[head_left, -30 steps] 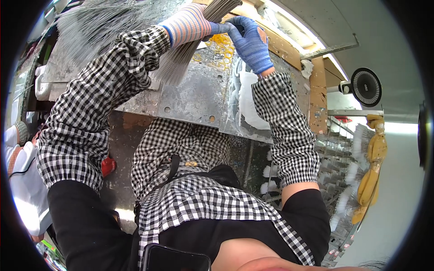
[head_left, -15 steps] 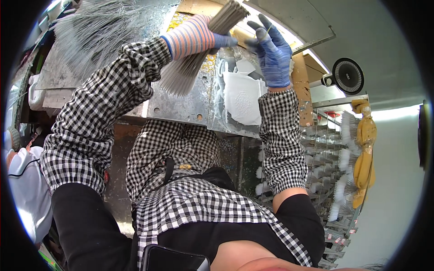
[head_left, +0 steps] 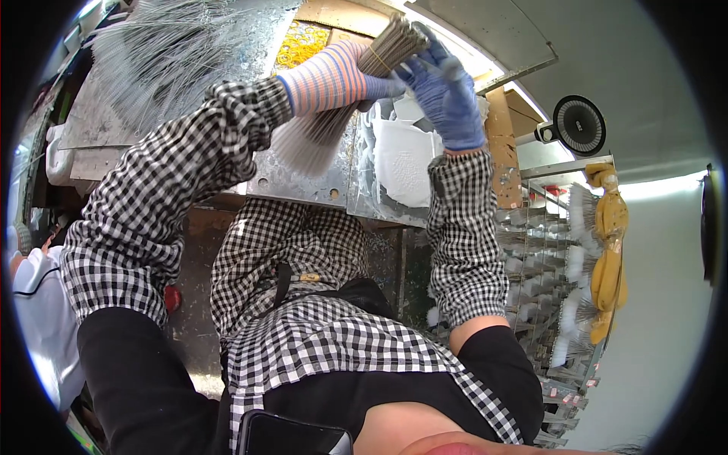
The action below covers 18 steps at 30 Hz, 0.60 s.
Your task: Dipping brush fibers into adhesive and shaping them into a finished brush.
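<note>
My left hand (head_left: 356,76), in a glove with a striped cuff, is closed around a bundle of thin grey rods (head_left: 388,47). The bundle is tilted, its tight upper end up and to the right, its lower end fanned out (head_left: 307,148) over the metal table (head_left: 303,186). A thin yellow band seems to ring the upper end. My right hand (head_left: 449,98), in a blue glove, is at that upper end, fingers spread against the rods and the band.
Many loose grey rods (head_left: 163,53) lie fanned on the table at the upper left. A pile of yellow rubber bands (head_left: 303,44) lies behind the hands. White plastic sheets (head_left: 402,159), a black fan (head_left: 578,125) and a rack of bundles (head_left: 557,258) are at the right.
Both hands have lifted the bundle up and to the right. The right hand has shifted from beside the left hand onto the bundle's upper end.
</note>
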Tool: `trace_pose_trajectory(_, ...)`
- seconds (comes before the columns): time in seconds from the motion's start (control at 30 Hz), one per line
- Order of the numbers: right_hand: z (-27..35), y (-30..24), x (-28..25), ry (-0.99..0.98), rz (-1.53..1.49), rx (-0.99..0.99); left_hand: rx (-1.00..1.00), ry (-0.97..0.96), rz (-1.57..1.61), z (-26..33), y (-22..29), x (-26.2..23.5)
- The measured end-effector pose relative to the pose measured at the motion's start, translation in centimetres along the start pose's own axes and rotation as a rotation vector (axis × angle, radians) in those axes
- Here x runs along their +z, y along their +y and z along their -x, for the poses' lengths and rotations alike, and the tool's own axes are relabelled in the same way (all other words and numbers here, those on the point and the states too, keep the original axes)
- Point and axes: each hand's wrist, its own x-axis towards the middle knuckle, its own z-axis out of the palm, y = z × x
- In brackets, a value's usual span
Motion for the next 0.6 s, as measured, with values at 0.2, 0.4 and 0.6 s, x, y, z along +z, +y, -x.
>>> trace_pose_trajectory(0.2, -0.5, 0.7, 0.1, 0.136, 1.244, 0.295, 0.471, -0.202, -1.129, 1.8, 0.0, 3.3)
trace_pose_trajectory(0.4, 0.5, 2.2, -0.9, 0.034, -0.421, 0.102, 0.409, -0.113, 0.046, 1.9, -0.2, 2.1)
trace_pose_trajectory(0.6, 1.7, -4.7, 4.5, -0.27, 1.055, -0.462, 0.161, -0.308, 0.085, 2.9, -0.1, 2.4)
